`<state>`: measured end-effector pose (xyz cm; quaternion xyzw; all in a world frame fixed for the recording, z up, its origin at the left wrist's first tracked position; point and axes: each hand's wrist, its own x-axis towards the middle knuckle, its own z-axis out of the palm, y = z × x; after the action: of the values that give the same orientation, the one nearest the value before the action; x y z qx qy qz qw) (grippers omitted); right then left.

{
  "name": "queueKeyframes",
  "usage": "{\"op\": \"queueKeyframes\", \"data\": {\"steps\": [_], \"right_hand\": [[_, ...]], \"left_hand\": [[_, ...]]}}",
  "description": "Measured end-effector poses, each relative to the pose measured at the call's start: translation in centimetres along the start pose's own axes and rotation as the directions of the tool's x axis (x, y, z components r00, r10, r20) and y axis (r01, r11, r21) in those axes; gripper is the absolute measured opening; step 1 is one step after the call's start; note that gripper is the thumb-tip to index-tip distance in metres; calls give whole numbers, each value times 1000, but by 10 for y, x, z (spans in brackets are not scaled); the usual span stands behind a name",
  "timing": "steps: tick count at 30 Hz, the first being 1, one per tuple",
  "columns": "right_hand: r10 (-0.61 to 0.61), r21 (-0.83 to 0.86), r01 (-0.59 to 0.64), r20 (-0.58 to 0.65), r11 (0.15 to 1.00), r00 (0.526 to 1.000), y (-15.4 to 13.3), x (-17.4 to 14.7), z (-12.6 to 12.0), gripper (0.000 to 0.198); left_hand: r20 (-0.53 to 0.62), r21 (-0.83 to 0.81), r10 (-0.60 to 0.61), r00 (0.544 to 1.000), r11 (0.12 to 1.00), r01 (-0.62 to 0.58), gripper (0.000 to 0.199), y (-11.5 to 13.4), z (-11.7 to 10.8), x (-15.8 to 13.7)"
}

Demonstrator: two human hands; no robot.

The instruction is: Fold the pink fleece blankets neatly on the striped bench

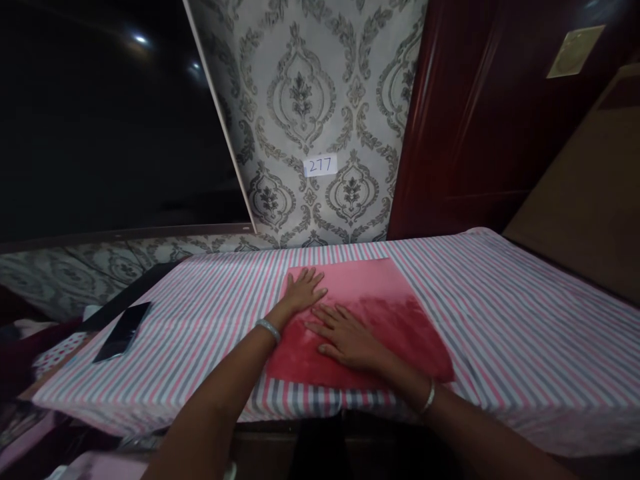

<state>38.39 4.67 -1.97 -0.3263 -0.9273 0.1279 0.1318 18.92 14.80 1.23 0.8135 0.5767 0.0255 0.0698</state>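
Observation:
A red cloth (400, 333) with a paler pink band along its far side lies flat on a striped tablecloth (210, 313). My left hand (301, 291) rests near the cloth's far left corner, fingers spread, with a bracelet at the wrist. Palm down on the middle of the red part is my right hand (345, 337), its fingers stretched toward the left. Neither hand grips anything. Both press lightly or lie on the cloth's surface; how hard cannot be seen.
A dark phone (123, 331) lies on the tablecloth at the left. Behind stand a large black television screen (115, 127) and a patterned wall with a paper label (321, 165) reading 277. A brown board (585, 193) leans at the right beside a dark red panel (465, 120).

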Motion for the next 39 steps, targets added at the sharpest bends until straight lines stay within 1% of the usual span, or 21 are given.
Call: {"op": "queueKeyframes", "data": {"steps": [3, 5, 10, 15, 19, 22, 24, 26, 28, 30, 32, 34, 35, 37, 39], "right_hand": [[6, 21, -6, 11, 1000, 1000, 1, -1, 0, 58], [7, 32, -7, 8, 999, 1000, 1, -1, -1, 59], [5, 49, -5, -3, 999, 1000, 2, -1, -1, 59], [11, 57, -10, -17, 998, 1000, 2, 1, -2, 59], [10, 70, -8, -28, 998, 1000, -3, 3, -9, 60], [3, 72, 1, -50, 997, 999, -4, -4, -24, 57], [35, 53, -31, -86, 998, 996, -1, -16, -38, 52], [100, 16, -98, -115, 995, 988, 6, -34, -50, 48], [166, -35, -172, -129, 984, 978, 16, -52, -58, 46], [214, -94, -228, -142, 969, 967, 26, -67, -60, 46], [239, -138, -261, -157, 956, 958, 34, -78, -55, 47], [254, -155, -280, -172, 947, 952, 39, -83, -47, 50], [261, -154, -289, -179, 945, 949, 40, -84, -42, 52], [273, -143, -302, -189, 943, 943, 43, -85, -33, 56], [278, -123, -305, -197, 944, 940, 44, -85, -28, 56]], "left_hand": [[34, -27, -68, 997, 997, 69, 70, -10, -5, 13], [60, -45, -93, 994, 994, 96, 72, -19, -7, 21], [60, -62, -88, 994, 994, 91, 71, -36, -3, 35], [23, -4, -120, 992, 993, 121, 69, -35, 3, 35], [6, 91, -140, 990, 986, 139, 66, -27, -9, 36], [-47, 160, -136, 990, 977, 142, 66, -10, -24, 39], [-70, 179, -73, 995, 980, 84, 63, 9, -32, 41], [-47, 167, 52, 998, 985, -44, 59, 35, -35, 45], [5, 133, 202, 979, 971, -200, 57, 68, -33, 51], [58, 77, 344, 937, 934, -348, 58, 101, -26, 58], [107, 6, 439, 892, 897, -442, 60, 130, -16, 65], [149, -47, 469, 870, 883, -468, 65, 150, -7, 73], [162, -56, 461, 873, 887, -458, 67, 156, -2, 77], [169, -52, 424, 890, 905, -422, 71, 161, 6, 86], [166, -50, 395, 903, 918, -392, 73, 159, 13, 95]]}}
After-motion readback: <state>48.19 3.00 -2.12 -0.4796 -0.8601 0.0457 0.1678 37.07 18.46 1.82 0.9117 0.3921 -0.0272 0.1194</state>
